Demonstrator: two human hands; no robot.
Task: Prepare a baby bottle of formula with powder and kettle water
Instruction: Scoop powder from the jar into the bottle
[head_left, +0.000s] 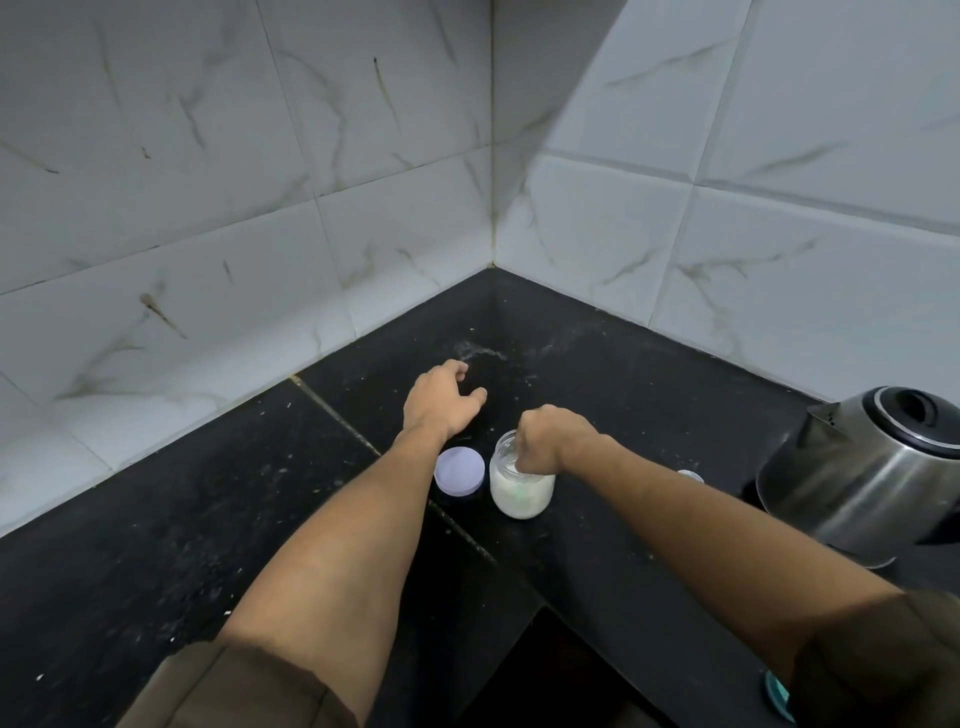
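On the tabletop (208, 519), the open powder jar (522, 491) is being entered by the right hand (550, 439), grip hidden; left hand (441, 402) slack; kettle (857, 478) seemingly unused.

I stand in a home kitchen corner: marble-look wall tiles (234, 208), black stone counter (156, 519), steel kettle (872, 467).

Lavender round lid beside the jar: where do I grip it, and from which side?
Probably best: pinch the lavender round plastic lid across its rim from above, with fingers on its far and near edges. It lies flat on the black counter, so only the thin rim offers purchase, and the glass jar of white powder stands close on its right, leaving little room there.
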